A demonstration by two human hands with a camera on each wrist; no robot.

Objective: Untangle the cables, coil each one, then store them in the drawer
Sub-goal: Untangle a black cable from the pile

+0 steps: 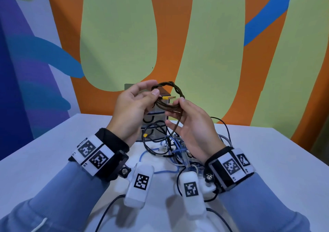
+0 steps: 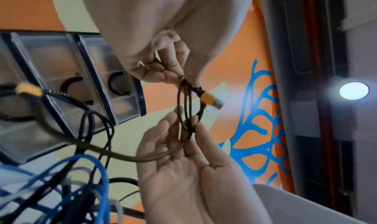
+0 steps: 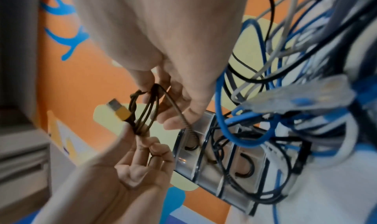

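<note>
A brown braided cable [image 1: 178,89] with a yellow USB plug [image 1: 165,98] is wound into a small coil held in the air above the table. My left hand [image 1: 154,91] pinches the coil's left side by the plug. My right hand [image 1: 178,105] pinches the opposite side, its other fingers spread. The cable's tail drops to a second yellow plug [image 1: 145,135] in the tangle. The left wrist view shows the coil [image 2: 184,113] and plug [image 2: 208,97]; the right wrist view shows the coil [image 3: 146,114] too. A small clear drawer unit [image 1: 153,117] stands behind the hands, its drawers shut.
A tangle of blue, black and white cables [image 1: 174,148] lies on the white table [image 1: 53,151] under my hands, against the drawer unit's foot. Black leads trail toward the table's near edge. A painted wall stands close behind the unit.
</note>
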